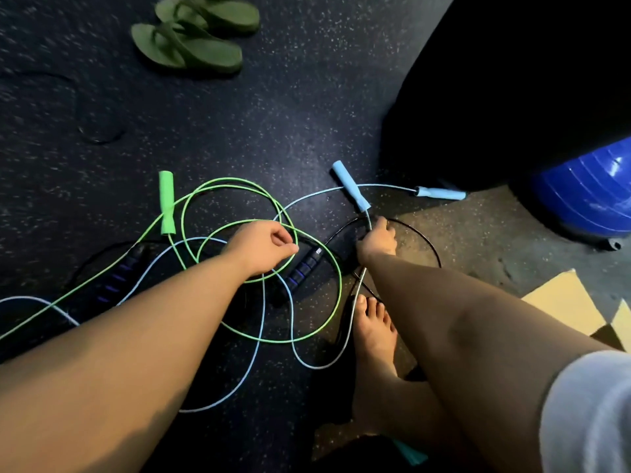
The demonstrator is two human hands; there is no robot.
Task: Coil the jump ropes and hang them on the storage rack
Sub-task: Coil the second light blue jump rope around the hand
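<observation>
Three jump ropes lie tangled on the dark speckled floor. The green rope [239,186] has one handle [167,203] in view and forms several loops. My left hand [263,247] pinches one of these green loops, fingers curled. The light blue rope [293,336] has two handles [351,189] [440,192]. My right hand [377,240] grips its cord just below the nearer handle. Under both lies the black rope, with purple-banded handles [304,268] [116,278]. No storage rack is in view.
A pair of green flip-flops [194,35] sits at the top. A large black object [512,80] and a blue exercise ball [587,189] stand at the right. Cardboard [573,308] lies at lower right. My bare foot [374,332] stands among the cords.
</observation>
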